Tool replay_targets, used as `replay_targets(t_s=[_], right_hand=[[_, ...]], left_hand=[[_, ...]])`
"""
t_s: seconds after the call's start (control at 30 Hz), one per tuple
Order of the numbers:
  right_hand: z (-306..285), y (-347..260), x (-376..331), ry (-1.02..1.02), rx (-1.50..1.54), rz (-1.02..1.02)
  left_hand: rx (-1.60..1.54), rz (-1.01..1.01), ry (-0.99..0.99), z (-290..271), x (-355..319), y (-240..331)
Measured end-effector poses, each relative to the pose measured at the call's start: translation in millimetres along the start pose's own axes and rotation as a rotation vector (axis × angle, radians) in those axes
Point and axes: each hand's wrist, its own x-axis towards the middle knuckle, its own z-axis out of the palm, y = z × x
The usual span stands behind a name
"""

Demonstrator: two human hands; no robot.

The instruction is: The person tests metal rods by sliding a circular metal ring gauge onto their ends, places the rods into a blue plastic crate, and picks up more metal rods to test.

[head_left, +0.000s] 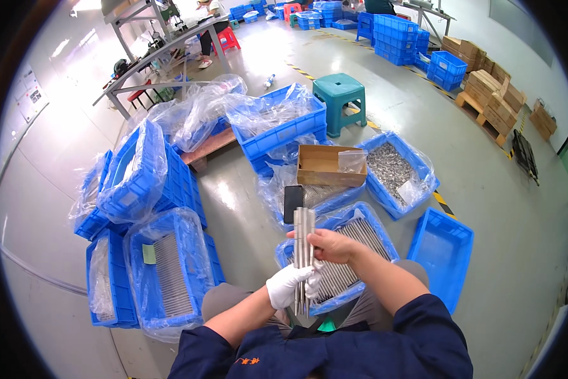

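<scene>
My left hand (291, 284), in a white glove, is closed around the lower part of a bundle of slim metal rods (303, 237) held upright. Bare, my right hand (329, 245) grips the same bundle higher up, its thumb and fingers against the right side. The rods look stepped, thicker at the top and thinner below. Under my hands stands a blue crate (391, 246) lined with clear plastic, with rows of similar rods (353, 252) lying in it. A black phone (292, 203) lies just beyond the bundle.
Beyond the phone, an open cardboard box (330, 165) sits on a lined crate. A blue crate of small metal parts (390, 167) is to its right, near a green stool (340, 101). An empty blue crate (440, 252) stands right; stacked lined crates (170, 271) stand left.
</scene>
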Motion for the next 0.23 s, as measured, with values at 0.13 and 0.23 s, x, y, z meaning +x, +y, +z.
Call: replay_targets(t_s=[0.13, 0.23], right_hand=[[13.3, 2.7, 2.5, 0.110, 0.087, -0.140], [4.1, -6.0, 1.0, 0.225, 0.134, -0.189]], left_hand=[[-0.225, -0.106, -0.249, -0.5, 7.2, -2.6], [-0.276, -0.039, -0.223, 5.5, 5.9, -1.5]])
